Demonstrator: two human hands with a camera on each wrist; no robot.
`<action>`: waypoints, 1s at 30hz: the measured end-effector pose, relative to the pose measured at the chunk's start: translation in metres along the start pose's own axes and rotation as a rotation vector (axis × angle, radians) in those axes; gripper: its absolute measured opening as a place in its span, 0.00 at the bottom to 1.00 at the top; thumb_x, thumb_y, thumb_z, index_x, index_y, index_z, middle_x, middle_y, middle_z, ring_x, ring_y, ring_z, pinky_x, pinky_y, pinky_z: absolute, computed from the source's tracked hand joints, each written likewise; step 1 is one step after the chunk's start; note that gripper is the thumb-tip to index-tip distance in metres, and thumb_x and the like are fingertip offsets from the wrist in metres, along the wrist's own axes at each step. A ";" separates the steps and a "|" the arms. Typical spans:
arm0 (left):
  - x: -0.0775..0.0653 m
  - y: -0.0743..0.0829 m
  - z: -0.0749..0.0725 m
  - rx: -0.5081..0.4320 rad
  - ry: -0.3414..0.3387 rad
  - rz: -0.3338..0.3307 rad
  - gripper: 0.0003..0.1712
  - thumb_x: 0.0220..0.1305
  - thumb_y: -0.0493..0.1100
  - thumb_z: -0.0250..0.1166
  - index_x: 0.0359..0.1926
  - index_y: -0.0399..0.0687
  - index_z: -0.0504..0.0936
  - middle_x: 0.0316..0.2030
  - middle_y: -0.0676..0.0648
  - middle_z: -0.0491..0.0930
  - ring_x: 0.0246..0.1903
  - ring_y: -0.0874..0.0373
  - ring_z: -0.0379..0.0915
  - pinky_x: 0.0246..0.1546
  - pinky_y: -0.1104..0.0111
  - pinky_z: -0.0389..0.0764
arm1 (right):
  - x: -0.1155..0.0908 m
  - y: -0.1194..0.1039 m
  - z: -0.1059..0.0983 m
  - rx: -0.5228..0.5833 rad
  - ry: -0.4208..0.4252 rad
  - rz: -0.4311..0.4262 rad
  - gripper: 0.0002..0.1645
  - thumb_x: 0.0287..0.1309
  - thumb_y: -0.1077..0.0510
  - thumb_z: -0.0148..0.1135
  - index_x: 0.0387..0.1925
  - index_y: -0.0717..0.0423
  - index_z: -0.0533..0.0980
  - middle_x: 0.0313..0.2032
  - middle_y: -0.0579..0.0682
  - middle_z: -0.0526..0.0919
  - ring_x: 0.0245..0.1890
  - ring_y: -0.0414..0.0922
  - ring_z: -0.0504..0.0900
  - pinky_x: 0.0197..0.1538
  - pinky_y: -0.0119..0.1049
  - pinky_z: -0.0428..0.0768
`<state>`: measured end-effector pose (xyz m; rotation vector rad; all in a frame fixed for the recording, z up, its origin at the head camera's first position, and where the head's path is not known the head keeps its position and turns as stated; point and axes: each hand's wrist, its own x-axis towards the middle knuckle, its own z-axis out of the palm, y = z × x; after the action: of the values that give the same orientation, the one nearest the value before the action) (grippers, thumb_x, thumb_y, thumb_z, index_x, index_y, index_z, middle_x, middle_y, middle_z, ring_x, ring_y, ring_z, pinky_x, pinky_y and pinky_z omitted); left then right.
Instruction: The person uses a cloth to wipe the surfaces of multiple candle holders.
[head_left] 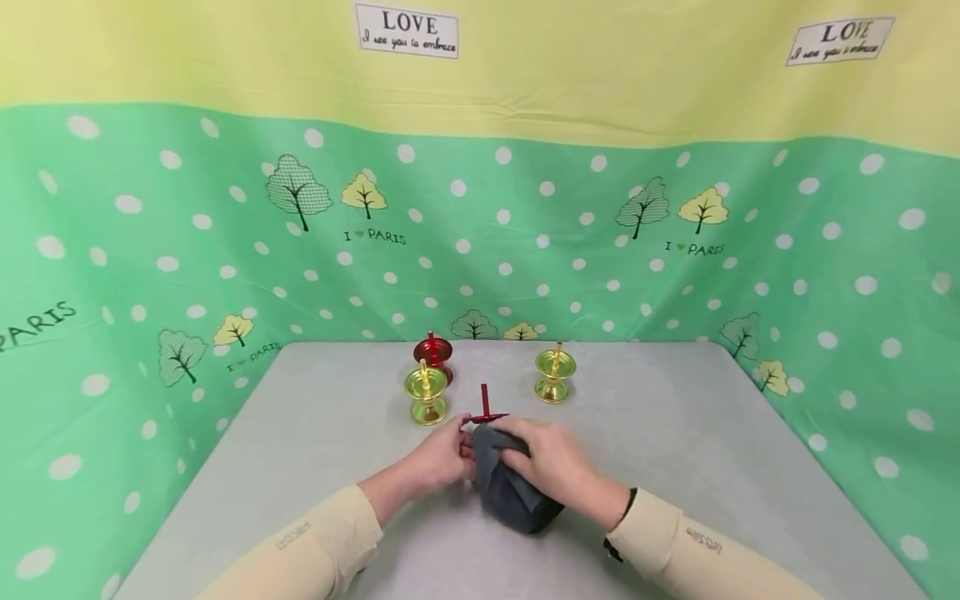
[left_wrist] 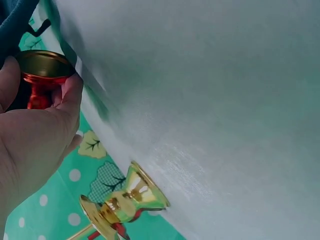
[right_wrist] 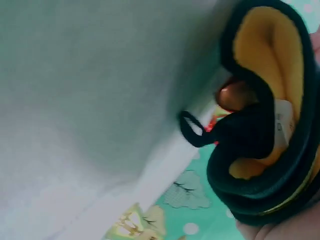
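Note:
A red metal candle holder (head_left: pixel 485 408) is held over the middle of the table, its spike pointing up. My left hand (head_left: pixel 442 457) grips it from the left. In the left wrist view the fingers and thumb close around its red stem, below a hollow, gold-toned round end (left_wrist: pixel 46 65). My right hand (head_left: pixel 557 460) pinches a dark cloth (head_left: pixel 517 492) against the holder's right side, and the cloth hides much of the holder's lower part. Bunched and folded in the right wrist view, the cloth shows a yellow inner side (right_wrist: pixel 265 45), a white label (right_wrist: pixel 283 117) and a small hanging loop (right_wrist: pixel 192 129).
Left of centre stands a gold candle holder (head_left: pixel 427 406), with another red one (head_left: pixel 432 352) just behind it. A second gold candle holder (head_left: pixel 552 386) stands toward the back right. Green dotted fabric (head_left: pixel 502 250) hangs behind and beside the grey table (head_left: pixel 300 467).

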<state>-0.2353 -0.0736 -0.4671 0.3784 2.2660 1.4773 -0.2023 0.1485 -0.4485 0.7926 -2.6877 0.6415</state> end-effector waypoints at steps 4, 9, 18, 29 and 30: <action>-0.001 0.002 -0.002 0.000 -0.007 -0.006 0.59 0.53 0.28 0.76 0.81 0.28 0.52 0.49 0.41 0.87 0.47 0.55 0.84 0.52 0.61 0.86 | 0.006 0.008 0.002 0.034 -0.037 0.007 0.20 0.65 0.56 0.75 0.58 0.43 0.88 0.52 0.48 0.93 0.52 0.47 0.91 0.52 0.44 0.89; -0.004 0.003 -0.004 0.008 0.019 -0.028 0.56 0.58 0.35 0.81 0.79 0.30 0.57 0.48 0.42 0.87 0.47 0.54 0.84 0.56 0.57 0.86 | 0.012 0.019 0.000 -0.026 -0.090 0.110 0.21 0.65 0.56 0.74 0.59 0.42 0.88 0.52 0.50 0.93 0.45 0.45 0.91 0.41 0.41 0.87; -0.004 0.004 -0.003 0.030 0.024 -0.017 0.59 0.57 0.36 0.82 0.80 0.28 0.54 0.48 0.42 0.87 0.47 0.54 0.84 0.58 0.54 0.85 | -0.001 0.008 -0.002 -0.253 0.018 0.044 0.24 0.65 0.50 0.74 0.62 0.35 0.83 0.45 0.48 0.93 0.34 0.45 0.90 0.31 0.41 0.84; -0.001 0.004 -0.004 0.048 0.005 -0.020 0.58 0.55 0.32 0.81 0.79 0.29 0.57 0.49 0.42 0.87 0.45 0.55 0.83 0.59 0.54 0.85 | 0.002 0.000 0.001 -0.178 -0.015 -0.092 0.24 0.68 0.35 0.69 0.60 0.34 0.86 0.48 0.47 0.91 0.44 0.44 0.90 0.40 0.42 0.87; -0.002 0.004 -0.004 0.054 0.010 -0.025 0.57 0.55 0.34 0.82 0.79 0.29 0.58 0.49 0.42 0.87 0.45 0.55 0.83 0.59 0.54 0.85 | 0.003 0.003 0.002 -0.159 -0.020 -0.083 0.22 0.68 0.37 0.70 0.60 0.34 0.86 0.48 0.47 0.91 0.43 0.43 0.90 0.40 0.40 0.87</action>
<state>-0.2353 -0.0760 -0.4617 0.3586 2.3138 1.4115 -0.2071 0.1483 -0.4499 0.8662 -2.6668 0.3962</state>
